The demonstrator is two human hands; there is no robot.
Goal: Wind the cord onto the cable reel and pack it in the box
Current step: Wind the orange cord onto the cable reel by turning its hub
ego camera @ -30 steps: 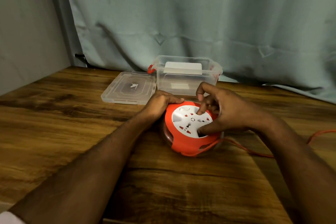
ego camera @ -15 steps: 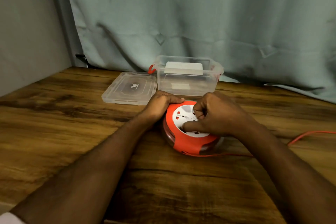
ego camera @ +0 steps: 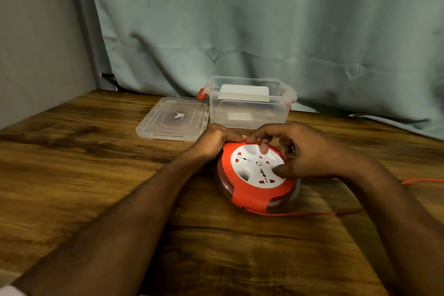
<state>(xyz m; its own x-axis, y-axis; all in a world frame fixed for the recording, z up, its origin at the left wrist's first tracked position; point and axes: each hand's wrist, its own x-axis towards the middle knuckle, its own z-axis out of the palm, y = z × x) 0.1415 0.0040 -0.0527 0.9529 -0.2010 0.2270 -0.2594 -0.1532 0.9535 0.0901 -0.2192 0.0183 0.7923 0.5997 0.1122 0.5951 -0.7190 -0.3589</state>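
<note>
An orange cable reel (ego camera: pixel 252 190) with a white socket face lies flat on the wooden table (ego camera: pixel 96 175). My left hand (ego camera: pixel 213 140) grips its far left rim. My right hand (ego camera: pixel 298 149) sits over the white face, thumb and fingertips curled into its recesses. A thin orange cord (ego camera: pixel 336 212) leaves the reel's front and runs right along the table, off the right edge. Behind the reel stands an open clear plastic box (ego camera: pixel 249 103) with red latches.
The box's clear lid (ego camera: pixel 173 119) lies flat to the left of the box. A grey-green curtain (ego camera: pixel 264 31) hangs behind the table and a grey wall (ego camera: pixel 36 43) closes the left side.
My right hand has turned on the white face, from a closed grip at its centre to fingers spread across it. The loose cord on the right has pulled straighter. My left hand has stayed put.
</note>
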